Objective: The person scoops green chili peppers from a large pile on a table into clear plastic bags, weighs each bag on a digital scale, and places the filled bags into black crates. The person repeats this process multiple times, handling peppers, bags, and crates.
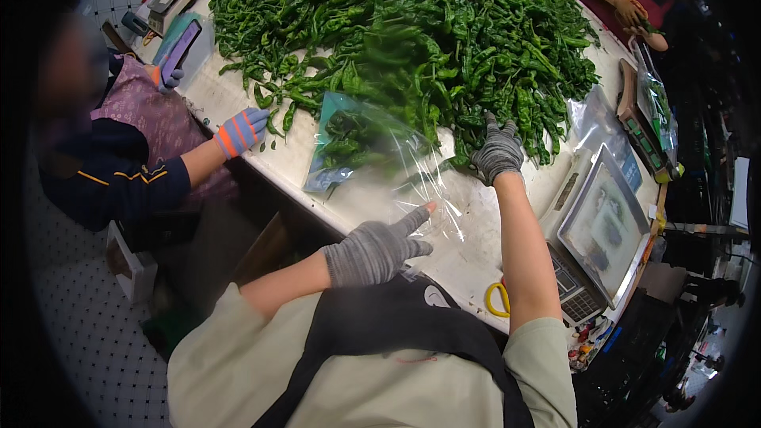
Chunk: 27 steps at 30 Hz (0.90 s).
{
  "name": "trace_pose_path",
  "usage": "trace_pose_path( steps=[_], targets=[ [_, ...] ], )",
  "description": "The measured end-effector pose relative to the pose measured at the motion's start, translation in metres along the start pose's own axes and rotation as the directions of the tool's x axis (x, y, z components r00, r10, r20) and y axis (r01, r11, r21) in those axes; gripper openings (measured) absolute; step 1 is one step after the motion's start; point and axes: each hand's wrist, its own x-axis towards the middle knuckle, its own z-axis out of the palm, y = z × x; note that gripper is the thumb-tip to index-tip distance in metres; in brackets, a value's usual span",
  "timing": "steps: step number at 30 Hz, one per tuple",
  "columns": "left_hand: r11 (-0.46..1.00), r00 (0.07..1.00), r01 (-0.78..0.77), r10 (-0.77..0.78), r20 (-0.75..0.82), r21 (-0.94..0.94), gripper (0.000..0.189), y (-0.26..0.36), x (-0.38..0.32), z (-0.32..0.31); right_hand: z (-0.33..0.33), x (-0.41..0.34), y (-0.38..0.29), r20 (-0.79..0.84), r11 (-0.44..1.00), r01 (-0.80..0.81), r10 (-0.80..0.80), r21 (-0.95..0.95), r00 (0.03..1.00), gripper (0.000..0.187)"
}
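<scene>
My left hand, in a grey knit glove with one bare fingertip, is at the near end of a clear plastic bag. Its visible fingers are spread; whether they touch the film is unclear. Green peppers fill the far part of the bag, which lies on the white table and has a teal-blue panel on its left. My right hand, gloved alike, reaches into the near edge of a large heap of green peppers. Some of its fingers are hidden among them, so its grip cannot be seen.
A scale with a metal pan stands at my right, beside yellow-handled scissors. Farther right are another scale and clear bags. At left, a co-worker's gloved hand rests near loose peppers; the other holds a phone.
</scene>
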Motion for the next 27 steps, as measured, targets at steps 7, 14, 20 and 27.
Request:
trace_pose_path(
  steps=[7,14,20,27],
  targets=[
    [0.996,0.992,0.069,-0.076,0.106,0.064,0.054,0.007,0.012,0.007,0.014,0.016,0.011,-0.154,0.987,-0.025,0.050,0.157,0.987,0.077],
    [0.996,0.997,0.074,-0.073,-0.017,0.059,0.063,0.001,0.000,0.015,0.028,0.009,0.068,-0.196,0.631,0.140,0.020,0.763,0.980,0.051],
    [0.997,0.999,0.047,-0.046,-0.012,0.063,0.070,0.001,0.010,0.022,-0.015,-0.084,0.108,-0.080,-0.348,-0.027,-0.290,0.937,0.954,0.059],
    [0.998,0.951,-0.046,0.028,-0.309,-0.050,0.073,-0.001,0.018,0.032,0.032,-0.183,0.052,-0.279,-0.558,-0.442,-0.787,0.703,0.549,0.051]
  ],
)
